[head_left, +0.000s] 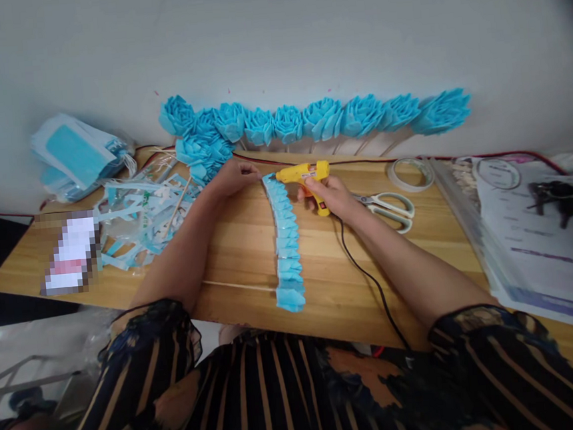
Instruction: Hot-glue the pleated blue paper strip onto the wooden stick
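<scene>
Striped cloth (pixel 282 396) of the wearer's top is nearest, along the table's near edge. On the table (pixel 239 246), a pleated blue strip (pixel 284 235) lies lengthwise from near edge towards far edge. The left hand (pixel 238 177) has fingertips drawn together just beside the strip's far end; whether they grip it, I cannot tell. The right hand (pixel 329 194) wraps a yellow glue gun (pixel 300 172), its nozzle pointing left at that same end, the left fingertips close opposite. A thin stick (pixel 240 286) meets the strip's near end crosswise. The black cord (pixel 366 271) trails to the near edge; scissors (pixel 391 209) lie beside the right wrist. Blue flowers (pixel 288 122) line the far edge; scraps (pixel 136 215) lie left of the left forearm.
</scene>
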A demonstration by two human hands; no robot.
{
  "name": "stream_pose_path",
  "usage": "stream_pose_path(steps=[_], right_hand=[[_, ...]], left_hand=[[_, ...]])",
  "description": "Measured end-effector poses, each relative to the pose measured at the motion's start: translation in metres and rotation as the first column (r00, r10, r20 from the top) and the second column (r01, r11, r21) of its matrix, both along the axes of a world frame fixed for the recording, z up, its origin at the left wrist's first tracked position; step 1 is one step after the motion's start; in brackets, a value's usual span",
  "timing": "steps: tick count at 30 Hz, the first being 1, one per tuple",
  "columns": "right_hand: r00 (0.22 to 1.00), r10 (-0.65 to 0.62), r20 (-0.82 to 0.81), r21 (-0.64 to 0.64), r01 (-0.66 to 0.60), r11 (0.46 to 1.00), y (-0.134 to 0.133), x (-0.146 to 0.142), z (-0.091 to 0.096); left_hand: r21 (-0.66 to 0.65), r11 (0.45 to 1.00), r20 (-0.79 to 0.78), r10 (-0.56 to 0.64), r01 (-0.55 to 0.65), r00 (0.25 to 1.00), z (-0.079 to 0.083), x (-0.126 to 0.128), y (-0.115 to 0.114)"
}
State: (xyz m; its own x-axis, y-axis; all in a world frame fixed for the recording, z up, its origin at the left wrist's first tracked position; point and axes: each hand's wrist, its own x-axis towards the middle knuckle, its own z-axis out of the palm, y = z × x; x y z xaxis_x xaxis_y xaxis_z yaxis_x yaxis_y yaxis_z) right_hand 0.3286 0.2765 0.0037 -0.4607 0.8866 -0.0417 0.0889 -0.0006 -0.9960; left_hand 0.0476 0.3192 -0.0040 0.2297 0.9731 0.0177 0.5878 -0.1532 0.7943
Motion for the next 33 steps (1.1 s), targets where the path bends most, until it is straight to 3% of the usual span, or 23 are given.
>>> stream_pose_path(steps=[16,23,33], right_hand=[[0.996,0.022,0.081,0.075,-0.028,0.997,-0.0016,-0.0004,-0.0042],[1.0,-0.032,-0.001,-0.002,0.032,1.0,-0.0008,0.0002,-0.0031],[1.0,-0.012,-0.016,0.016,0.012,1.0,0.001,0.0009,-0.0065]], left_hand=[[0.024,1.0,-0.012,-0.016,0.017,1.0,-0.0004,0.0004,-0.0007],[0.035,0.999,-0.036,-0.004,0.006,0.999,0.0011,0.001,-0.0016],[0.014,1.0,-0.021,0.015,-0.015,1.0,0.007,0.0034,-0.0057]])
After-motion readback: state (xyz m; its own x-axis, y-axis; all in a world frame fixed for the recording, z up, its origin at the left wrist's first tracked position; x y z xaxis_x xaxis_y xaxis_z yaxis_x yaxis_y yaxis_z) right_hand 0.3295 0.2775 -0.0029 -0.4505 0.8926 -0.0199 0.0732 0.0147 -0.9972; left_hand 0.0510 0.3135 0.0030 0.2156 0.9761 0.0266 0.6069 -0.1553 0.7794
